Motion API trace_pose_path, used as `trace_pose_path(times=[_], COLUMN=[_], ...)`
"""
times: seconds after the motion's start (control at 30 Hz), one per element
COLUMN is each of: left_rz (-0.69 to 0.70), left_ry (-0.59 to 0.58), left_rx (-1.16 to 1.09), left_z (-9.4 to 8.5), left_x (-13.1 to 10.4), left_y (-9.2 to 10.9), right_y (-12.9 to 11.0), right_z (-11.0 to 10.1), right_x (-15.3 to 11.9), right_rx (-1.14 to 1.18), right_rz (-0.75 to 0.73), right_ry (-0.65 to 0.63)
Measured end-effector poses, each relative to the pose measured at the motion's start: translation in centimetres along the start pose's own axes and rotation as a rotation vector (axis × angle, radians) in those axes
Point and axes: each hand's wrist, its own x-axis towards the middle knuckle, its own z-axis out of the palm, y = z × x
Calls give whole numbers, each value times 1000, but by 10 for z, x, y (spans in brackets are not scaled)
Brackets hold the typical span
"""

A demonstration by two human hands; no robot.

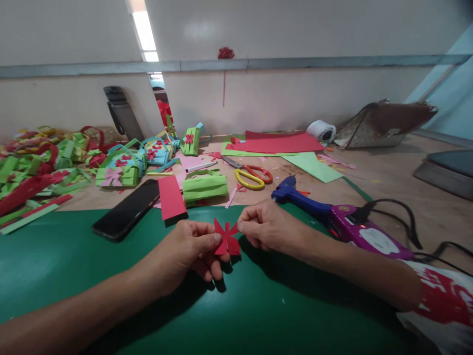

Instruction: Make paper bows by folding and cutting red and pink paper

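Observation:
A red paper flower [228, 240] with cut petals is held up over the green table mat [258, 315]. My left hand [197, 246] pinches its left side between thumb and fingers. At the upper right petal, my right hand [268, 224] is closed with thumb and fingertips on the petal's tip. Just beyond my hands lies a green folded paper bag [205, 188], and left of it a red paper strip [172, 198].
A black phone [127, 209] lies left. Scissors [253, 175], a marker [201, 166], and red paper sheets [281, 142] lie behind. A blue glue gun [303, 197] and a purple device [369, 234] with cables are right. Several finished paper bags [121, 165] crowd the left.

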Motion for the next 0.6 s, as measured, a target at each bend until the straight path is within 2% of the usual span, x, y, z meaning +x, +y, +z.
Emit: trace_pose_path(times=[0.2,0.43,0.53,0.6], left_rz=[-19,1,-9,-17], left_ry=[7,16,9,39], left_rx=[-3,-24,35,156], left_z=[-3,3,5,5], left_x=[-2,-1,0,-2], left_y=[2,-1,1,4], right_y=[-2,-2,-1,3], right_z=[0,1,2,2], right_x=[-1,-6,-5,-3], right_rx=[10,35,-10,-54], right_rz=[7,-20,-38,-50], right_ry=[-16,-28,0,17])
